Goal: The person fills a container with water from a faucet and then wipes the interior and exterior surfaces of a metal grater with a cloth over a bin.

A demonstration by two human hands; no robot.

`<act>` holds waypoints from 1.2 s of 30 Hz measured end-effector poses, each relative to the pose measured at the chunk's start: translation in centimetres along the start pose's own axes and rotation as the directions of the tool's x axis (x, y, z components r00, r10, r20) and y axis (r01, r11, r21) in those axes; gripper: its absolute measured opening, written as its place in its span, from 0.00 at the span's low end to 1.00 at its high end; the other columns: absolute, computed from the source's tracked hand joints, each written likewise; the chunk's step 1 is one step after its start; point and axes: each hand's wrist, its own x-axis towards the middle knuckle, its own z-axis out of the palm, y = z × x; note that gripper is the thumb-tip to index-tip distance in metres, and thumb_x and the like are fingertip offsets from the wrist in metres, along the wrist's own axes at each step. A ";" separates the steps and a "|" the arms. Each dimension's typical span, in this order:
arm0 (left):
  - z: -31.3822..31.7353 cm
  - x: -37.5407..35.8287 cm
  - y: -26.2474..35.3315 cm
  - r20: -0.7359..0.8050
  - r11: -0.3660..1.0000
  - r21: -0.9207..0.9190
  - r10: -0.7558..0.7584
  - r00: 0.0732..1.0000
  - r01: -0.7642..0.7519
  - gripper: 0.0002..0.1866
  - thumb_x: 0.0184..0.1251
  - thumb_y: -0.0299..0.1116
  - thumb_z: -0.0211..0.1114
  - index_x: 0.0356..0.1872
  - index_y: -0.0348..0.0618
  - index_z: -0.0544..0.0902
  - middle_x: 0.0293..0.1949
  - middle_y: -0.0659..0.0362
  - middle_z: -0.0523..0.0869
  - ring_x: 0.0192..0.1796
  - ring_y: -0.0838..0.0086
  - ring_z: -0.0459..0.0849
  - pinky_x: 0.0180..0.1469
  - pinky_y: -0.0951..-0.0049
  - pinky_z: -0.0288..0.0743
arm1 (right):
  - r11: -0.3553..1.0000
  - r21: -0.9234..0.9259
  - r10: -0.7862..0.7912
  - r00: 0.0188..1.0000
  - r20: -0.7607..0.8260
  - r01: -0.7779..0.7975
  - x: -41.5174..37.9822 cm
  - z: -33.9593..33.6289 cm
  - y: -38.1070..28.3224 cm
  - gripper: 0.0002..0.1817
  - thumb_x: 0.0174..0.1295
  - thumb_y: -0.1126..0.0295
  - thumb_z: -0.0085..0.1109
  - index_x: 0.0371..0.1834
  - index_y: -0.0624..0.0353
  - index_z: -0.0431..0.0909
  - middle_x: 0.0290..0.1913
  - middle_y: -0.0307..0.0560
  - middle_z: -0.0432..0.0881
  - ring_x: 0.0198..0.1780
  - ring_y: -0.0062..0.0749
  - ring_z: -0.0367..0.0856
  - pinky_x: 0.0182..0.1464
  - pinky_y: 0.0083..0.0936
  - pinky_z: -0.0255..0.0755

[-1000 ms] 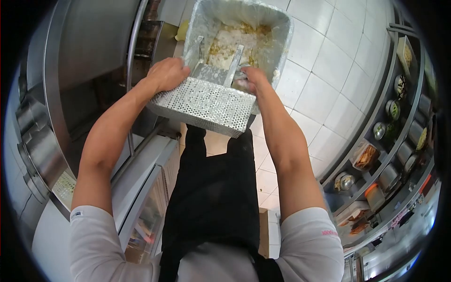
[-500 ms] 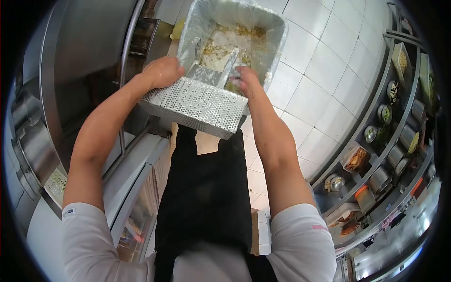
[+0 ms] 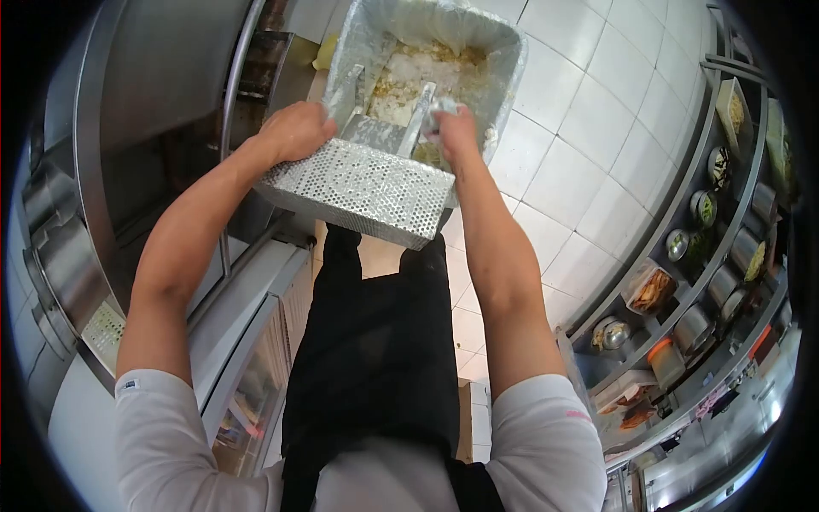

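- Perforated metal tray (image 3: pixel 358 192) is held tilted over a bag-lined bin (image 3: pixel 503 60), far edge dipping into the bin mouth.
- Left hand (image 3: pixel 294 130) is closed around the tray's rim at the tray's 10 o'clock corner; fingers wrapped over the edge.
- Right hand (image 3: pixel 452 128) is seen at the tray's 2 o'clock corner, inside the tray by a flat metal divider (image 3: pixel 418 119). Fingers are curled around a small pale lump; what it is cannot be told.
- Second divider (image 3: pixel 345 90) is seen at the tray's 11 o'clock, running parallel to the first.
- Bin is placed at 12 o'clock of the view, on white floor tiles (image 3: pixel 589 171). Pale and yellowish food scraps (image 3: pixel 409 72) are seen lying in its bottom.
- Stainless cabinet front (image 3: pixel 162 102) with a vertical bar handle (image 3: pixel 230 128) is located at 9 to 11 o'clock of the tray.
- Black apron (image 3: pixel 375 341) is seen below the tray at 6 o'clock.
- Shelf of round metal containers (image 3: pixel 708 205) and food tubs (image 3: pixel 653 290) is set well apart, at 3 to 4 o'clock.
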 end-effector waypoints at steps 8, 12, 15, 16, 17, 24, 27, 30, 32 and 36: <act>0.6 0.0 -0.2 -0.086 0.999 -0.027 0.018 0.996 -0.020 0.22 0.69 0.43 0.52 0.39 0.29 0.82 0.41 0.35 0.84 0.49 0.41 0.82 0.55 0.49 0.73 | 0.197 -0.843 -0.365 0.836 0.411 0.501 -4.2 -2.2 -0.9 0.14 0.55 0.73 0.54 0.43 0.53 0.85 0.49 0.61 0.82 0.50 0.58 0.82 0.54 0.44 0.76; 0.6 -0.2 -0.1 -0.086 0.999 -0.032 0.016 0.996 -0.019 0.22 0.68 0.44 0.52 0.39 0.29 0.82 0.42 0.35 0.84 0.49 0.41 0.81 0.55 0.49 0.72 | 0.038 -0.798 -0.284 0.772 0.568 0.601 -1.9 -2.0 1.1 0.13 0.55 0.75 0.52 0.41 0.56 0.85 0.49 0.61 0.81 0.52 0.57 0.81 0.54 0.45 0.76; 0.8 0.0 -0.3 -0.080 0.999 -0.045 0.018 0.997 -0.022 0.23 0.67 0.44 0.52 0.39 0.29 0.82 0.42 0.35 0.84 0.49 0.40 0.81 0.55 0.49 0.72 | 0.107 -0.806 -0.240 0.802 0.547 0.582 -0.4 -1.5 3.2 0.13 0.54 0.76 0.52 0.40 0.59 0.85 0.51 0.62 0.81 0.53 0.58 0.81 0.54 0.45 0.75; 0.8 0.0 -0.4 -0.083 0.998 -0.050 0.024 0.996 -0.029 0.23 0.67 0.44 0.52 0.39 0.29 0.81 0.42 0.35 0.84 0.49 0.40 0.81 0.54 0.49 0.72 | 0.151 -0.810 -0.221 0.818 0.530 0.566 -0.3 -1.3 3.2 0.14 0.54 0.76 0.52 0.40 0.59 0.86 0.51 0.62 0.80 0.53 0.59 0.80 0.55 0.45 0.75; 0.8 0.0 -0.4 -0.090 0.999 -0.045 0.013 0.996 -0.017 0.23 0.67 0.44 0.52 0.39 0.29 0.81 0.42 0.35 0.83 0.49 0.40 0.81 0.54 0.49 0.72 | 0.191 -0.814 -0.201 0.834 0.514 0.548 -0.2 -1.3 3.0 0.14 0.54 0.76 0.52 0.40 0.59 0.86 0.52 0.62 0.80 0.53 0.59 0.80 0.55 0.45 0.75; 0.7 -0.3 0.2 -0.136 1.000 -0.027 -0.005 0.991 0.002 0.23 0.67 0.44 0.53 0.38 0.30 0.82 0.40 0.35 0.84 0.47 0.41 0.82 0.53 0.49 0.74 | 0.176 -0.717 -0.170 0.739 0.652 0.674 0.8 -2.7 -0.7 0.19 0.52 0.75 0.56 0.49 0.57 0.85 0.46 0.64 0.84 0.49 0.58 0.82 0.54 0.43 0.76; 0.7 -0.9 0.3 -0.136 0.999 -0.039 -0.011 0.991 0.006 0.23 0.67 0.45 0.53 0.38 0.30 0.82 0.39 0.35 0.84 0.46 0.41 0.83 0.52 0.49 0.74 | 0.362 -0.790 -0.194 0.869 0.456 0.495 -0.8 -2.9 -1.3 0.21 0.51 0.74 0.58 0.50 0.57 0.85 0.48 0.64 0.84 0.52 0.58 0.82 0.55 0.41 0.76; 0.7 -1.0 0.7 -0.142 0.999 -0.041 -0.008 0.990 0.002 0.23 0.67 0.45 0.53 0.37 0.30 0.82 0.39 0.35 0.84 0.46 0.40 0.83 0.52 0.49 0.74 | 0.349 -0.784 -0.149 0.856 0.494 0.513 0.2 -2.3 2.6 0.21 0.51 0.74 0.59 0.51 0.57 0.85 0.48 0.63 0.84 0.52 0.57 0.82 0.56 0.41 0.76; 0.8 -1.2 0.6 -0.132 0.999 -0.034 -0.003 0.991 -0.002 0.22 0.67 0.44 0.54 0.37 0.30 0.82 0.39 0.35 0.84 0.46 0.40 0.83 0.52 0.48 0.74 | 0.356 -0.772 -0.040 0.834 0.550 0.526 0.2 -2.8 2.4 0.21 0.51 0.74 0.59 0.51 0.57 0.85 0.48 0.62 0.85 0.52 0.57 0.82 0.56 0.40 0.76; 0.6 -0.7 0.4 -0.138 0.999 -0.037 0.012 0.990 -0.017 0.21 0.68 0.44 0.53 0.35 0.31 0.80 0.37 0.34 0.83 0.45 0.39 0.81 0.50 0.47 0.73 | 0.186 -0.736 -0.089 0.758 0.647 0.650 -0.7 -3.2 2.1 0.22 0.51 0.75 0.57 0.52 0.56 0.84 0.46 0.61 0.85 0.50 0.57 0.83 0.56 0.40 0.76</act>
